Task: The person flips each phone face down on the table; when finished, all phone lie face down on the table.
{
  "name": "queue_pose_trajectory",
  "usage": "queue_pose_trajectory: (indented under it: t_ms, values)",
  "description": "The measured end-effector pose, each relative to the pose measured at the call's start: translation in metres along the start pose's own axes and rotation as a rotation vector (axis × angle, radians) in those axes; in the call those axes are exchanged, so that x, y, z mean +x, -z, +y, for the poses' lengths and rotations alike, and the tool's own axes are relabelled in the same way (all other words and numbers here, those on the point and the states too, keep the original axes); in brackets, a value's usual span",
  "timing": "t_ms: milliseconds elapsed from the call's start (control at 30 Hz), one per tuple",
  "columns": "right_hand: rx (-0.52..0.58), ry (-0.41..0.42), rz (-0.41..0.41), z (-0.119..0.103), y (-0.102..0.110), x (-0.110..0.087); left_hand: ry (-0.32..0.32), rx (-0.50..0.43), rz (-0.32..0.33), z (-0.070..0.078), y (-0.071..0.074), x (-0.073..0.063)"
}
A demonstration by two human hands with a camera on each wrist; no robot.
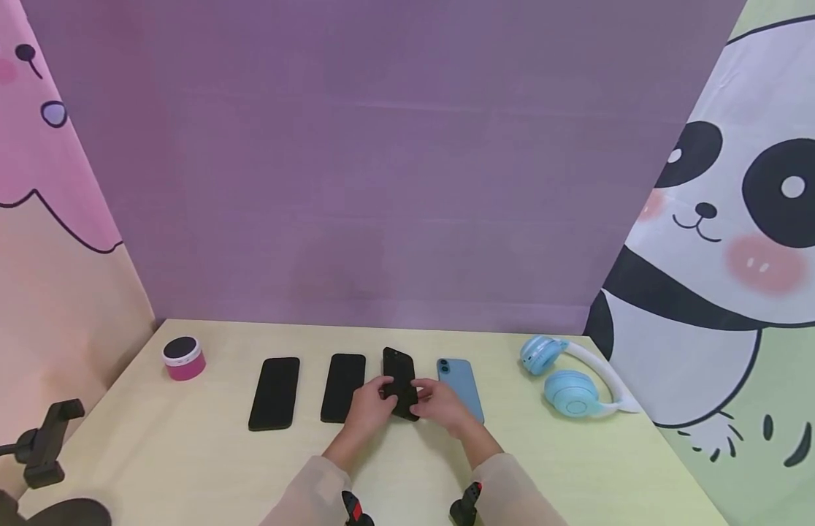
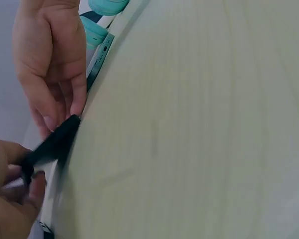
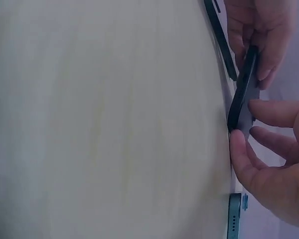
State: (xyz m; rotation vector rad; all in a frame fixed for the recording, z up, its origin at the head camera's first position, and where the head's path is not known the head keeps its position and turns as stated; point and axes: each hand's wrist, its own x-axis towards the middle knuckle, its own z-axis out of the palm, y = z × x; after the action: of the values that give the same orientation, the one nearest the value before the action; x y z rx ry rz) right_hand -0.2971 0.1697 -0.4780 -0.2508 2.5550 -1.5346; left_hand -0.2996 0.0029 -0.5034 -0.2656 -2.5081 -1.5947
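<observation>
Both hands hold a black smartphone at its lower half, near the middle of the table. My left hand pinches its left long edge, while my right hand grips the right edge close to the lower corner. In the left wrist view the phone tilts, one side raised off the table. The right wrist view shows the phone edge-on, with right fingertips at its lower corner. Left of it lies another black phone; right of it, a blue phone, camera side up.
Farther left lies a third black phone. A pink-and-white round container with a dark top stands at the back left. Blue-and-white headphones rest at the right. A black clamp-like holder juts in at the left front.
</observation>
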Motion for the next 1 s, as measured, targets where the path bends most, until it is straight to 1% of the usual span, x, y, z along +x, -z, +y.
queue_pose_trajectory:
  t_ms: [100,233,500,667,900,1000]
  values:
    - [-0.066,-0.011,0.015,-0.0027,-0.0018,-0.0003,0.009,0.09,-0.002,0.0008,0.0003,-0.001]
    - [-0.126,-0.022,0.013,-0.005,-0.0025,0.0009,0.029,0.153,-0.011,0.0016,0.0011,-0.0014]
    - [-0.16,-0.048,0.006,-0.0038,-0.0038,0.0056,0.052,0.169,-0.014,0.0034,0.0013,-0.0032]
    - [-0.188,-0.062,0.014,-0.0039,-0.0042,0.0071,0.059,0.21,-0.014,0.0043,-0.0012,-0.0019]
    - [-0.279,-0.095,0.03,-0.0078,-0.0047,0.0065,0.079,0.266,-0.039,0.0057,-0.0046,-0.0017]
    - [-0.299,-0.102,0.03,-0.0094,-0.0049,0.0059,0.072,0.308,-0.042,0.0057,-0.005,-0.0011]
